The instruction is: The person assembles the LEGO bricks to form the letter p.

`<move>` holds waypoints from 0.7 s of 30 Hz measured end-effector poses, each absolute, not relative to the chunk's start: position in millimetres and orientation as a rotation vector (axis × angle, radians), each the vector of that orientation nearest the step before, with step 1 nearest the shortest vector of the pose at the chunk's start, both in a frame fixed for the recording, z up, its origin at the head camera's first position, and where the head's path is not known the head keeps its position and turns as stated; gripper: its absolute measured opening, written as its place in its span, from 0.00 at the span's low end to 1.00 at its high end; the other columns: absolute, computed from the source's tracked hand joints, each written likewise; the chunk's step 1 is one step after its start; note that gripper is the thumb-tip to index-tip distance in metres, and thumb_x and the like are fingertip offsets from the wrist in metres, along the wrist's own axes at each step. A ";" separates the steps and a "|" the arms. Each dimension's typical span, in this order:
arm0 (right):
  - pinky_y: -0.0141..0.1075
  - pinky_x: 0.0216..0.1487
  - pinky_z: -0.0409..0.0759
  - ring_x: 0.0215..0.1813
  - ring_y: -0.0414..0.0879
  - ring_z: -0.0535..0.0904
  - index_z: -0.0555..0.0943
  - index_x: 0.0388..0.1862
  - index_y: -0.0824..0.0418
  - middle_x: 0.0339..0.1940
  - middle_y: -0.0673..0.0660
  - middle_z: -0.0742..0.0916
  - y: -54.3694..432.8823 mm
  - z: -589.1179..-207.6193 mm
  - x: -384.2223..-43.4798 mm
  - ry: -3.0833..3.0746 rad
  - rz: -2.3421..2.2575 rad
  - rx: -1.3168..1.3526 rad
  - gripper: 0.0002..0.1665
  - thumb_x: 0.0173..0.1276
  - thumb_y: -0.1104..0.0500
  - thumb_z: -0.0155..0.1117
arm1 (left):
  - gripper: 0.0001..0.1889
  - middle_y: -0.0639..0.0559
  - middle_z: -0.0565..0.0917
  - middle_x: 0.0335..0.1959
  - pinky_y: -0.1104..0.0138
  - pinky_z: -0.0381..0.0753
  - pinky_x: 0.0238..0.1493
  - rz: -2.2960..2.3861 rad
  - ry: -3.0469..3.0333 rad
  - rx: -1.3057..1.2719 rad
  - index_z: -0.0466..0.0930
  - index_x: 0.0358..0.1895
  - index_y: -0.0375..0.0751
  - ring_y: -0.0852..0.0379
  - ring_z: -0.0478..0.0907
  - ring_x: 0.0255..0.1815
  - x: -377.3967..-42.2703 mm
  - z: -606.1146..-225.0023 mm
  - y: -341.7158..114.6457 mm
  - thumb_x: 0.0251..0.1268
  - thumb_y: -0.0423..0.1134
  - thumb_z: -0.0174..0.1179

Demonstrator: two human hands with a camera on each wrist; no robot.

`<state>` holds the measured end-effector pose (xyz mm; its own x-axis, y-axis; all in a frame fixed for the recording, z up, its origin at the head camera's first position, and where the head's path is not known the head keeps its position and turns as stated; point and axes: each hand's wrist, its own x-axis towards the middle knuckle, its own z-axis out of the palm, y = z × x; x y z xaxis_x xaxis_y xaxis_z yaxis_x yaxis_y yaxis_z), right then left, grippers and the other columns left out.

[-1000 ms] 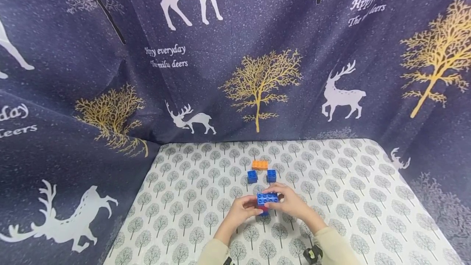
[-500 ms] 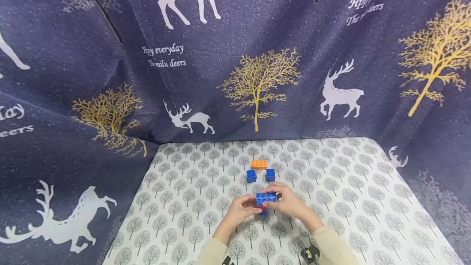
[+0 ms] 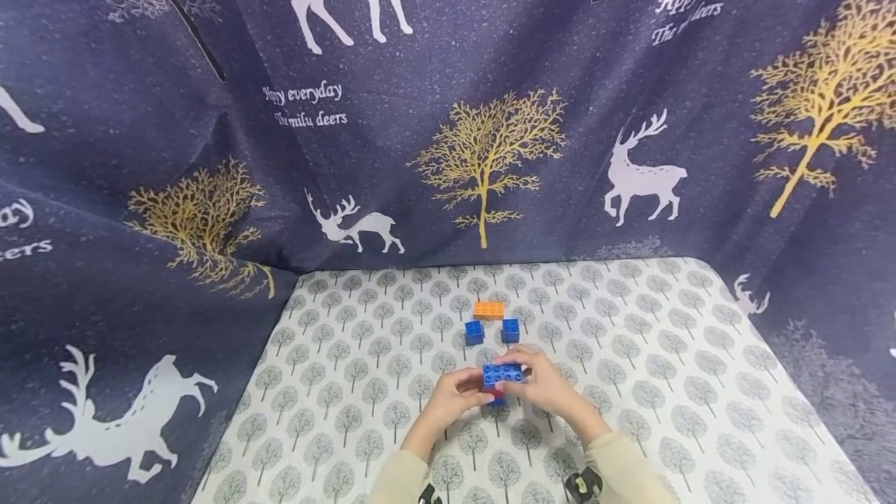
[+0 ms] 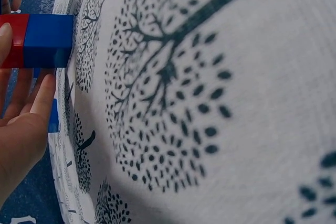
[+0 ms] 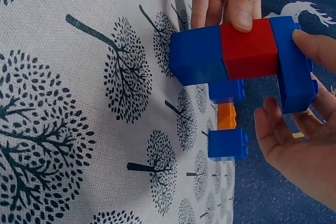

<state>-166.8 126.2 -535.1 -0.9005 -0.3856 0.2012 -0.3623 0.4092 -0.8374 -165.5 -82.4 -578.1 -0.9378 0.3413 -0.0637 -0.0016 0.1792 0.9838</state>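
Observation:
A short stack stands close over the tabletop: a blue block [image 5: 197, 53] at the bottom, a red block [image 5: 249, 51] in the middle and a longer blue brick [image 3: 502, 373] with two rows of studs on top. The top brick overhangs the red one on the right side. My left hand [image 3: 451, 401] grips the red block, its thumb on the near face, as the right wrist view shows. With thumb and fingers, my right hand [image 3: 549, 386] pinches the long blue brick across its overhanging end.
Beyond the hands, two small blue blocks, a left one [image 3: 474, 333] and a right one [image 3: 510, 330], stand a little apart. Behind them lies an orange brick [image 3: 488, 310]. The table [image 3: 336, 403] has a tree-print cloth, with a dark deer-print curtain [image 3: 392, 138] behind.
The head view has shifted slightly, so everything sits a little further left in it. Both hands keep the same hold on the stack.

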 end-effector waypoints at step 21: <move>0.34 0.42 0.81 0.45 0.47 0.74 0.82 0.50 0.61 0.44 0.52 0.82 125.1 -537.3 -168.5 2.542 -1.572 -0.664 0.22 0.56 0.57 0.73 | 0.22 0.40 0.82 0.52 0.63 0.79 0.58 1.888 2.172 0.340 0.78 0.55 0.34 0.44 0.79 0.54 -161.2 -580.5 -82.2 0.55 0.33 0.69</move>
